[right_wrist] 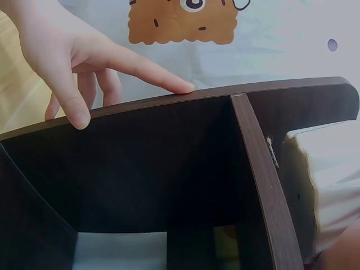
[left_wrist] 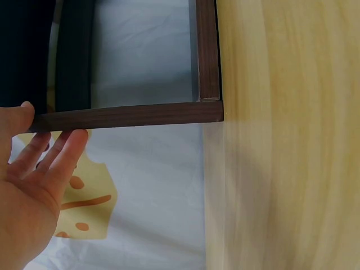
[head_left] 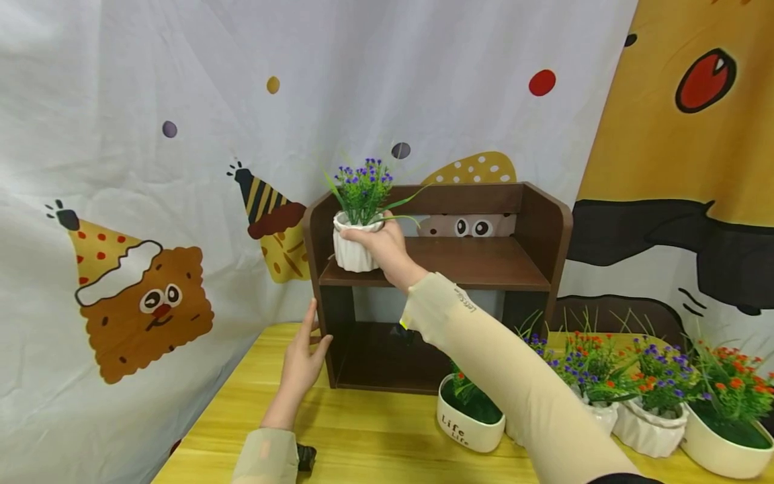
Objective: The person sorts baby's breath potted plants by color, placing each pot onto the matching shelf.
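Purple-flowered plant in a white fluted pot [head_left: 360, 210], head view: at L end of upper tier of a dark-brown two-tier shelf unit [head_left: 484, 262], held in the person's R hand [head_left: 387, 249], thumb across the near side below the rim, other fingers mostly hidden behind. Can't tell if the base touches the board. L hand [head_left: 302, 359] is at the unit's L side panel, lower tier. On the wood-grain table [head_left: 357, 430]: oval cream planter marked "Life Life" [head_left: 468, 427] in front of the unit; farther R, white pots [head_left: 650, 430] w/ orange & purple flowers, plus a second oval planter [head_left: 728, 447] w/ orange ones. Behind: white cloth [head_left: 181, 60] w/ cartoon prints.

L wrist view: L hand holds the side panel btwn thumb & fingers, one on each face, gap narrow.

R wrist view: L hand again, thumb tip over the panel's inner face, index finger stretched along its edge. White pot, partly in view at R, is in the upper tier, near the panel. R hand barely shows, bottom R corner; can't tell its fingers here.
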The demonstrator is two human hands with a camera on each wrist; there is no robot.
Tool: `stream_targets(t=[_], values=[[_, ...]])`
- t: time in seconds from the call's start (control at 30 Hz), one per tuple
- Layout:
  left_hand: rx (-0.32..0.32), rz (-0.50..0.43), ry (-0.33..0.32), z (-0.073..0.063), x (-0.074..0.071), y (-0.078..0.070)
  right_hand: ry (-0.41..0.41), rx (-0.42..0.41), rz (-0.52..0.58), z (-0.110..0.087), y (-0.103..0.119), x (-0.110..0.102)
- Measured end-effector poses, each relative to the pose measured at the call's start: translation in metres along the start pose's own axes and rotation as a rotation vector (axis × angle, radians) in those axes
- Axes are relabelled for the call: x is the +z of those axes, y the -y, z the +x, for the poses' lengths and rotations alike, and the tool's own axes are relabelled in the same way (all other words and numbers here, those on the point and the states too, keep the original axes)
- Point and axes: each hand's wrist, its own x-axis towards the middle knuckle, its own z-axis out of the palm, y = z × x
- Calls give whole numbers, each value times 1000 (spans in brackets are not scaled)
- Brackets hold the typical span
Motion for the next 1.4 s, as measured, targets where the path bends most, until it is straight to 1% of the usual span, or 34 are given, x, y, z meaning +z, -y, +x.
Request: stream_targets(t=[0.23, 0.37, 0.67, 0.83, 1.07, 1.2, 1.4], values=[[-5, -2, -4, 1, -1, 0, 5, 18, 12, 1, -2, 3], [-10, 2, -1, 1, -1, -1, -2, 18, 1, 2, -3, 4], [-13, 22, 10, 1, -2, -2, -19, 69, -38, 0, -7, 8], [-6, 23, 5, 0, -1, -1, -15, 67, -51, 0, -8, 10], [-4, 19, -2, 1, -1, -2, -14, 30, -51, 2, -8, 11], [-4, 23, -2, 1, -1, -2, -12, 35, -43, 2, -9, 12], [-13, 24, -1, 0, -1, -2, -21, 67, -40, 3, -13, 11]])
